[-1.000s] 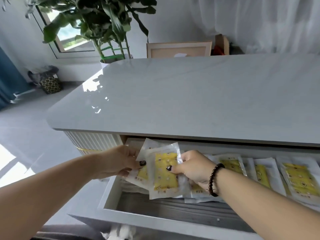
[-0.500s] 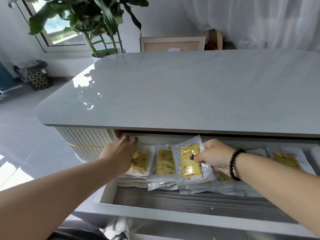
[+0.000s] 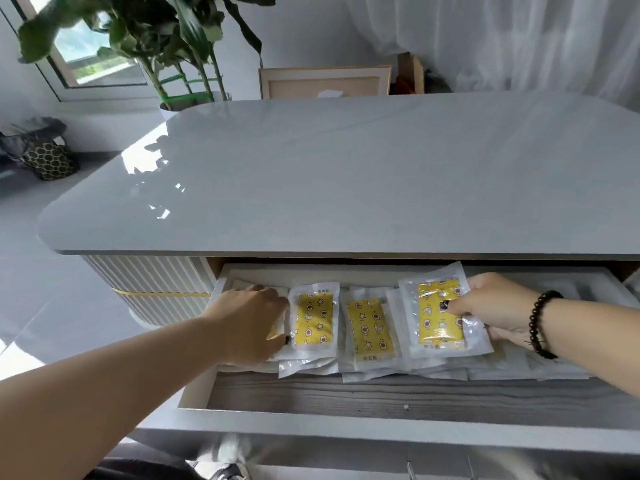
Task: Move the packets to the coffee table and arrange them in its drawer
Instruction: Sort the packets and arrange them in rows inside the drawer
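The coffee table (image 3: 346, 181) has its drawer (image 3: 346, 429) pulled out toward me. Clear packets with yellow star-print contents lie in overlapping piles along the drawer's back half. My left hand (image 3: 247, 323) rests on top of the leftmost packet (image 3: 239, 285) and covers most of it, its thumb beside the second packet (image 3: 313, 317). A third packet (image 3: 370, 327) lies in the middle. My right hand (image 3: 495, 306), with a dark bead bracelet on the wrist, pinches a packet (image 3: 436, 327) by its right edge, thumb on top, just above the pile.
Bare grey wood shows along the drawer's front half (image 3: 381, 393). Behind the table stand a potted plant (image 3: 166, 46) and a leaning picture frame (image 3: 325, 83). A patterned bag (image 3: 48, 157) sits on the floor at the left. White curtains hang at the back right.
My left hand set its bundle down at the drawer's left end and now rests on it. My right hand carried one packet rightward along the row. The view pulled back.
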A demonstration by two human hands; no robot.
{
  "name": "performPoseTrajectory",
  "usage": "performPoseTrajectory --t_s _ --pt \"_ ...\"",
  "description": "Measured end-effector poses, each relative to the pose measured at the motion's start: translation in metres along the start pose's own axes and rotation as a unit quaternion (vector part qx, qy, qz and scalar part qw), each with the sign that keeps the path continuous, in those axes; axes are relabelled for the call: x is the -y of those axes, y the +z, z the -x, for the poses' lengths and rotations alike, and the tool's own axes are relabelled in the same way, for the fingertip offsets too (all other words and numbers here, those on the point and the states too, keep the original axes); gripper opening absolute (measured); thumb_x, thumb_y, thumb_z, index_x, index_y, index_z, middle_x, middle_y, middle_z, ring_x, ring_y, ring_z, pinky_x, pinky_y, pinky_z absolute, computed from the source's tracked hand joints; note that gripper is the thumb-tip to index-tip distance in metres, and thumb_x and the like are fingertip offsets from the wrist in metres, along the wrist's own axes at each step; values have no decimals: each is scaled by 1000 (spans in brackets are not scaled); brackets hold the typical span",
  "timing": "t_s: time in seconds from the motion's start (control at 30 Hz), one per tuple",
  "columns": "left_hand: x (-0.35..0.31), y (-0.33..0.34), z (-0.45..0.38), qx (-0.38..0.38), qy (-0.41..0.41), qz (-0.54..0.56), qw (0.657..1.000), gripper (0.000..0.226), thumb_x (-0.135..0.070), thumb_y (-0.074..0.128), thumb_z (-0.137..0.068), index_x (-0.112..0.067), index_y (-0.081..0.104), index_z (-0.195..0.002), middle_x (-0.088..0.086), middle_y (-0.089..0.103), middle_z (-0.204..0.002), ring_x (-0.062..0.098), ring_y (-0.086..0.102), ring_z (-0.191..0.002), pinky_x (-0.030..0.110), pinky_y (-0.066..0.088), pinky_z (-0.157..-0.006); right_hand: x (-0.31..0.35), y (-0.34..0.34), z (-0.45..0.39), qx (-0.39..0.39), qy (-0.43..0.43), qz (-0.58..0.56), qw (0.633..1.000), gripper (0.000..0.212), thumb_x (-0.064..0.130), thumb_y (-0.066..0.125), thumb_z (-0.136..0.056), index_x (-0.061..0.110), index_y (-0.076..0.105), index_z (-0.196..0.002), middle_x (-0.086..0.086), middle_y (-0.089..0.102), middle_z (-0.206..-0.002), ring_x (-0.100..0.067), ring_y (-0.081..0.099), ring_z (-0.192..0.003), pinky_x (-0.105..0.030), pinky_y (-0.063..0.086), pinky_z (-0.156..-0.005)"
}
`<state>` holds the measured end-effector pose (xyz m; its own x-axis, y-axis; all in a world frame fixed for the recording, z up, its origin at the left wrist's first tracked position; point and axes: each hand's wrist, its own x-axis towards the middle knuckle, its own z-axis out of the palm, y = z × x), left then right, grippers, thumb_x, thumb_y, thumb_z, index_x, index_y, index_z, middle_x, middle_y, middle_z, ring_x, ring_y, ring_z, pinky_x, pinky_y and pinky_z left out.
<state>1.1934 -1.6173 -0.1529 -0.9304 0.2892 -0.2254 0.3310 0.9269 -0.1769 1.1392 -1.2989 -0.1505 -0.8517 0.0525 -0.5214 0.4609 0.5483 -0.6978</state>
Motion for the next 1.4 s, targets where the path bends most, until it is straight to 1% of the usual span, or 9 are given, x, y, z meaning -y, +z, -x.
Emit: performPoseTrajectory --t_s 0.17,0.23,0.3,0.6,0.77,0.93,1.17,1.3,1.4 --pt "-33 10 -5 -18 94 7 995 75 -59 43 -88 -27 12 -149 -6 23 -153 18 32 -134 37 43 -100 8 46 -9 22 -33 11 999 36 19 72 -76 -2 60 -103 -26 65 -110 -39 65 -102 -54 52 -87" --pt "-43 13 -8 -13 102 -10 995 80 -59 45 -88 -24 8 -149 -4 17 -154 21 32 -134 38 44 -99 10 70 -8 29 -44 40 998 28 26 73 -77 3 58 -82 -18 68 -83 -30 67 -76 -39 58 -67" --pt "-44 14 -13 -16 95 -12 995 82 -58 47 -88 -23 6 -150 -3 14 -155 22 35 -132 38 44 -99 12 86 -10 14 -46 76 996 36 25 70 -83 11 42 -65 -3 44 -60 -16 44 -52 -24 37 -46" --pt "-40 23 -15 -22 103 -17 994 84 -61 39 -90 -25 -8 -150 -1 -5 -158 23 11 -144 36 28 -114 24 98 -8 -91 -216 253 938 63 33 73 -79 6 37 -124 -5 56 -92 -15 54 -71 -23 47 -55" --pt "-46 18 -19 -44 161 -19 986 78 -56 35 -93 -30 -11 -150 -2 -11 -160 20 -5 -147 34 6 -118 22 58 3 -78 -346 432 830 45 45 56 -89 19 45 -124 -3 46 -121 -16 50 -98 -29 50 -81" --pt "-41 13 -17 -77 206 -16 975 80 -56 41 -91 -23 2 -152 0 6 -160 20 8 -147 31 5 -112 9 -4 26 42 -303 565 766 70 59 58 -80 34 30 -139 1 26 -143 -17 30 -130 -30 40 -98" --pt "-71 -1 -33 -37 209 -8 977 87 -60 39 -91 -20 -11 -150 -2 -8 -160 18 -2 -147 34 9 -119 -41 -53 12 88 -149 560 810 115 63 74 -63 58 -11 -139 2 -35 -150 -33 6 -146 -38 40 -108" --pt "-92 -5 -41 -96 251 -13 963 89 -60 47 -87 -17 4 -152 3 7 -160 22 15 -146 36 21 -115 -53 -35 14 72 -172 574 797 115 45 77 -70 50 -10 -144 1 -35 -149 -16 56 -94 -25 57 -69" --pt "-105 -2 -54 -40 264 -29 963 88 -56 42 -91 -23 -16 -149 1 -16 -159 21 -7 -147 38 8 -119 -64 -37 11 40 -209 591 778 110 40 74 -74 41 -10 -147 -2 -19 -152 -27 46 -119 -21 51 -66"
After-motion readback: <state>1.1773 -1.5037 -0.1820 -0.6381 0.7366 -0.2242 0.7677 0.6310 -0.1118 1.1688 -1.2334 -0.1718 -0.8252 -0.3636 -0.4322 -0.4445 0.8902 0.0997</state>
